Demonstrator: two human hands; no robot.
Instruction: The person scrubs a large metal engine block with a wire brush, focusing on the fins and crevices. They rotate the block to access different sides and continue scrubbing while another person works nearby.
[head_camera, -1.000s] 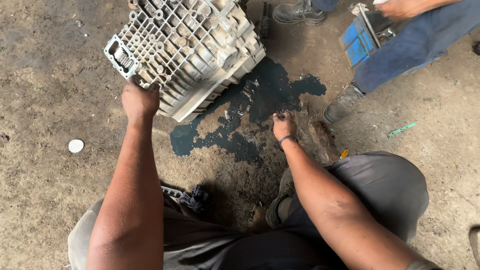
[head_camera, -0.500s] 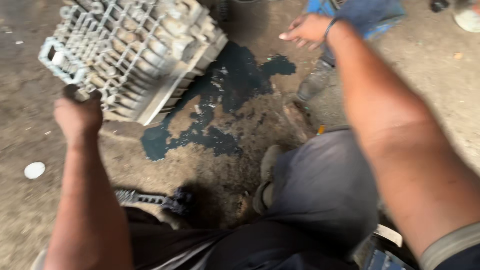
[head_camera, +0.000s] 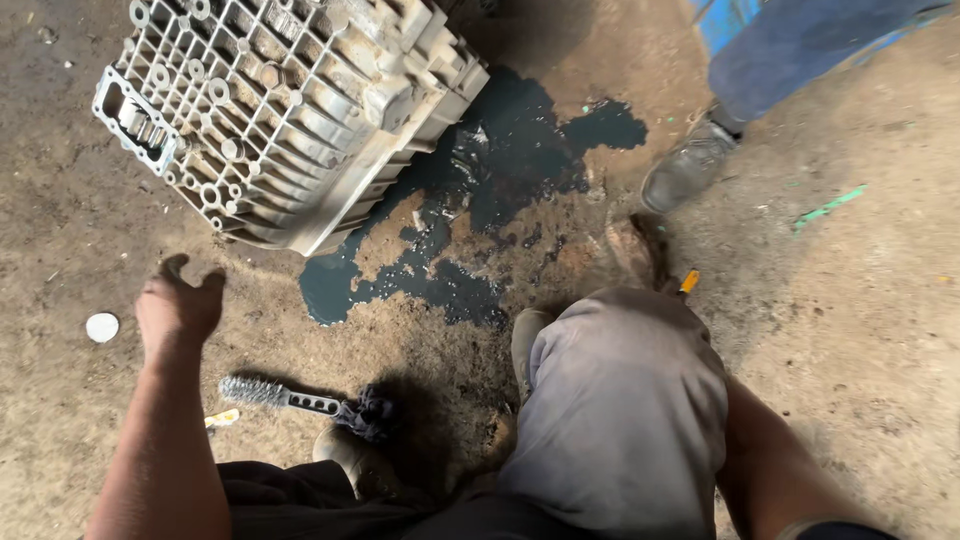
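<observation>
My left hand (head_camera: 180, 305) hovers over the dirt floor with its fingers apart and nothing in it, a short way below the lower edge of a ribbed grey metal casing (head_camera: 290, 110) that lies tilted on the ground. It does not touch the casing. Just below the hand lies a wire brush (head_camera: 270, 393) with a dark rag (head_camera: 365, 415) around its handle. Only my right forearm (head_camera: 780, 470) shows at the bottom right; the hand is hidden behind my grey-trousered knee (head_camera: 620, 400).
A dark oil puddle (head_camera: 500, 170) spreads from under the casing toward my shoe (head_camera: 525, 340). Another person's blue-trousered leg and grey shoe (head_camera: 690, 165) stand at the upper right. A white disc (head_camera: 102, 327) lies at the left, and an orange tool handle (head_camera: 688, 283) pokes out by my knee.
My left hand has come off the casing's edge and dropped back toward me. My right hand, raised toward the other person half a second ago, has gone down out of sight.
</observation>
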